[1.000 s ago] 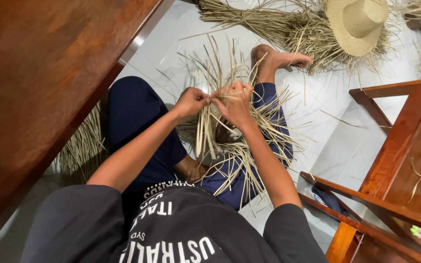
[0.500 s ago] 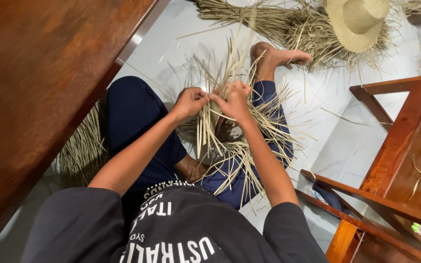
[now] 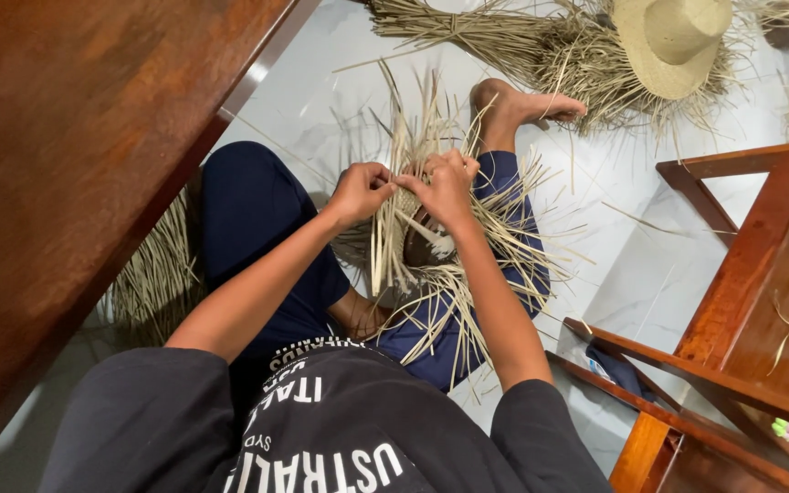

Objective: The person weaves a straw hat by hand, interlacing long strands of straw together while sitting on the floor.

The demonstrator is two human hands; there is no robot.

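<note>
Over the lap, near the middle of the scene: left hand (image 3: 361,190) and right hand (image 3: 447,183) close together, knuckles up, fingertips almost meeting. Both closed in a pinch on pale straw strips (image 3: 404,196) at the upper edge of a half-woven straw piece (image 3: 431,265). Pinched strips running near-to-far, long axis roughly upright in the picture, loose ends fanning out beyond the fingers toward the far side and spilling down and right over the blue trouser leg (image 3: 504,228). Woven part just below and slightly right of the hands, resting on the lap between the knees; so nearer to the right hand, with the left reaching across from the left side. Exact strip under each fingertip too fine to tell.

Farther off, a bare foot (image 3: 527,105) on the white floor (image 3: 321,100), toes pointing right. Beyond that, at the far edge, a heap of loose straw (image 3: 522,46) with a finished straw hat (image 3: 668,41) on top, well apart from the hands. More straw bundled at the left (image 3: 157,274), partly under the dark wooden table (image 3: 75,164). To the right, a wooden chair frame (image 3: 741,274), a few stray strands hanging on it.
</note>
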